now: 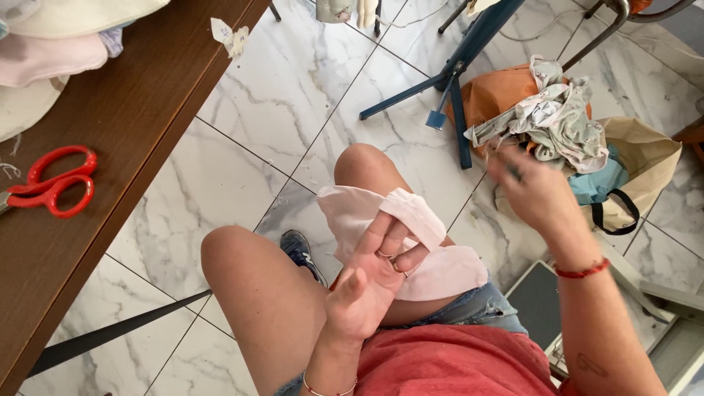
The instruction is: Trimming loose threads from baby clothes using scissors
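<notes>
My left hand [374, 275] rests palm-up over my right thigh, its fingers closed on a fold of a pale pink fabric piece [440, 268] that drapes across the knee. My right hand [532, 192] is raised to the right, blurred by motion, reaching toward a heap of crumpled printed cloth [557, 121]; whether it holds anything I cannot tell. A red cord circles that wrist. I sit with bare knees, denim shorts and a red top.
A brown wooden table [125, 125] runs along the left with red-handled scissors [55, 183] and stacked pale fabric pieces [51, 51]. A tan bag [642, 165], orange cloth [499, 92] and blue metal legs [458, 70] stand on the marble tile floor. A dark shoe [301, 249] shows between my knees.
</notes>
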